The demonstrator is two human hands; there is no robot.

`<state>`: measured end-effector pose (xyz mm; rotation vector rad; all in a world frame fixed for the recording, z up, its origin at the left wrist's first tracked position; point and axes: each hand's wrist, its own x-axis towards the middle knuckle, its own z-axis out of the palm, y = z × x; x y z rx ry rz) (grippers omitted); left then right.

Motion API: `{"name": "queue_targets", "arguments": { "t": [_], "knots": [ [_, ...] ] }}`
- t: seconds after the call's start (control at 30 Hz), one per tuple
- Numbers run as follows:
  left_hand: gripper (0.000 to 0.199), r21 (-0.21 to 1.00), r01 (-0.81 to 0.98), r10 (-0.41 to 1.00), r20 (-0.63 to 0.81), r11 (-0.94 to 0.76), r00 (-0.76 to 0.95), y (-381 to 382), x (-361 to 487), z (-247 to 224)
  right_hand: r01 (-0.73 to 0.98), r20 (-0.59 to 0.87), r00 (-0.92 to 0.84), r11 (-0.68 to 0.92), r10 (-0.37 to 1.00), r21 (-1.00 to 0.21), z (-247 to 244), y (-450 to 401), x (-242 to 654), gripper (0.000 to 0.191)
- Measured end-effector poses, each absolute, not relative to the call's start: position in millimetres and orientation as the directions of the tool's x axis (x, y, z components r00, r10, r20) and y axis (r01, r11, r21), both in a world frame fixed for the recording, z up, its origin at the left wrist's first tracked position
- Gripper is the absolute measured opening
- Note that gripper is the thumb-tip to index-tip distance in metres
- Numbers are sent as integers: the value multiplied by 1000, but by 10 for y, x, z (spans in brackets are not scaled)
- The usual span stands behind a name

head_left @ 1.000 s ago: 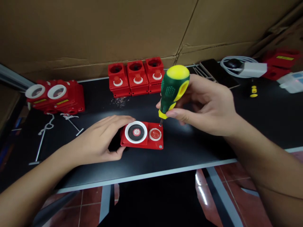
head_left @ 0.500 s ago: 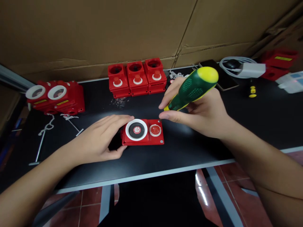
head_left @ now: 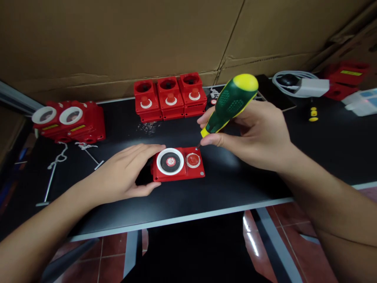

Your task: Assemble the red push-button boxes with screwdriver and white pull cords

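A red box-shaped device (head_left: 188,173) lies face up on the black table in front of me. It carries a white ring around a dark disc and a round red button in a white collar. My left hand (head_left: 129,169) grips its left end, thumb at the near side and fingers at the far side. In my right hand (head_left: 253,133) is a screwdriver (head_left: 229,104) with a green and yellow handle, held tilted. Its tip meets a screw (head_left: 196,149) at the device's far right corner. Another screw (head_left: 202,173) sits in the near right corner.
Three red devices (head_left: 171,98) stand in a row at the back, small debris before them. More red devices with white rings (head_left: 70,122) and metal T-rods (head_left: 50,182) are at left. A coiled cable with white adapter (head_left: 312,87) and yellow-black small tool (head_left: 313,114) lie right.
The screwdriver handle has swung left and stands more upright, with my right hand's grip shifted. The red device has turned very slightly under my left hand.
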<state>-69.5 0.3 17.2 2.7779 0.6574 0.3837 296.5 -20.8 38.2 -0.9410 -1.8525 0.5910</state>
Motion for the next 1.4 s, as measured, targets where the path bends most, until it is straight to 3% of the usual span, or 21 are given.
{"name": "queue_targets", "arguments": {
  "t": [0.57, 0.8, 1.0, 1.27, 1.4],
  "knots": [
    [71, 270, 415, 472, 202, -869, 858, 2, -693, 156, 447, 489, -335, 592, 806, -671, 383, -146, 3006, 42],
    [67, 269, 412, 469, 200, -871, 860, 21, -690, 133, 434, 532, -397, 664, 748, -609, 371, -131, 3020, 22],
    [65, 308, 411, 478, 190, -858, 857, 8, -687, 173, 364, 528, -477, 704, 703, -609, 413, -113, 3050, 17],
    [71, 497, 389, 519, 151, -775, 841, 52, -690, 183, 92, 465, -566, 613, 680, -785, 377, -30, 3069, 21],
    [68, 517, 383, 515, 135, -766, 847, 65, -663, 215, 9, 421, -619, 543, 663, -840, 366, 32, 3082, 19]
  ]
}}
